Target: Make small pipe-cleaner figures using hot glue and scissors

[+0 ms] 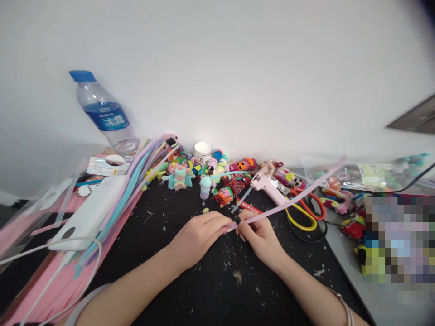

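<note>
Pinching the pink pipe cleaner [292,202] at its near end: left hand [197,235] and right hand [261,235], fingers closed on it, over black mat [163,280]. Its far length crosses our glue gun [270,188] and scissors [306,213].

Mat [149,258]: beneath the fingers [215,222].
Pipe cleaner [302,194]: between the fingers, slanting beyond them to the right, across the glue gun's handle.
Glue gun [270,188]: beyond the fingers, rightward.
Scissors [307,222]: right of the fingers, just beside the glue gun.
Chenille figures [181,175]: beyond the fingers, strewn before the wall [231,81].
Cup [202,154]: beyond the fingers, slightly left, behind figures.
Pipe-cleaner bundle [131,194]: left of the fingers.
Power bank [90,213]: farther left, beside the bundle.
Bottle [105,111]: far left, beyond the fingers.
</note>
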The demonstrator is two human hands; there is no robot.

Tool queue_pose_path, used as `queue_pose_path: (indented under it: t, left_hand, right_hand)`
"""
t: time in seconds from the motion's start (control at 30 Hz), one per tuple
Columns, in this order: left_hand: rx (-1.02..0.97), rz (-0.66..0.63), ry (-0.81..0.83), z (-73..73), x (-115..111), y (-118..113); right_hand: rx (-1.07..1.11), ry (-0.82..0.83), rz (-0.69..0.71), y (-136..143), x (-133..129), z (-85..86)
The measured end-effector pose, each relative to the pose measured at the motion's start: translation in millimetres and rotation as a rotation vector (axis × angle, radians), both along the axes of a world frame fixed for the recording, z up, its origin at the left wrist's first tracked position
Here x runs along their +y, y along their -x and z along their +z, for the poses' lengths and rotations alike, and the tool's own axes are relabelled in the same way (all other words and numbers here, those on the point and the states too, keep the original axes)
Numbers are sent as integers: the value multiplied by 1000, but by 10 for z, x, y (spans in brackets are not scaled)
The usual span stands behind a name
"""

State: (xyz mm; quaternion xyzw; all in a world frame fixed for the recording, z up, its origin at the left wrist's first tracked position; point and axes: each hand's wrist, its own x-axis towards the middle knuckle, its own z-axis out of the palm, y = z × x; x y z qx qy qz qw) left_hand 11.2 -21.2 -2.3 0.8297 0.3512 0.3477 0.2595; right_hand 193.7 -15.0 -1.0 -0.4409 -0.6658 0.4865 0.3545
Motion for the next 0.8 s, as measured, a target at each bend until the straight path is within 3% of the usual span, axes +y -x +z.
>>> queue_pose_path:
  t: [0.43, 0.8]
  left_hand:
    - [22, 8, -10, -38, 23, 6]
    - [107, 27, 19, 2, -13, 12]
  right_hand:
    - [129, 49, 35, -16, -4, -69]
    - [87, 6, -22, -35, -1, -60]
